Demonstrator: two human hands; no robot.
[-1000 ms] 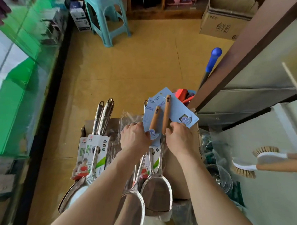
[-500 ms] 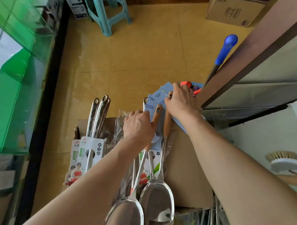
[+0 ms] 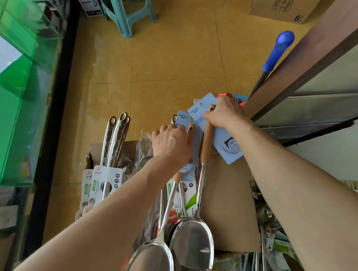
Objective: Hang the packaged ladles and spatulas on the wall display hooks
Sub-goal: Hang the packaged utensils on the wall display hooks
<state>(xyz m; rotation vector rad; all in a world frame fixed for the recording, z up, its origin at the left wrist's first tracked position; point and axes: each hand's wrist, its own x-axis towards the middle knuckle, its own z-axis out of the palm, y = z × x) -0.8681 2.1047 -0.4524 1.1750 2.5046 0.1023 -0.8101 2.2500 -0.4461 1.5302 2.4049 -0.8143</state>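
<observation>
Head view: a separating step, by my reading. The left hand [image 3: 170, 143] has its grip clamped on one packaged utensil [image 3: 152, 260]. The right hand [image 3: 227, 114], at two o'clock from it, pinches the packaged spatula [image 3: 192, 247] at its blue card [image 3: 224, 141] — both over the cardboard box [image 3: 230, 198]. Next, lift one clear — no hooks in sight.

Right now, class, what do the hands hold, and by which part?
The left hand grips one packaged spatula at its wooden handle's upper end; the right hand grips the second spatula at its handle's top and blue card.
</observation>
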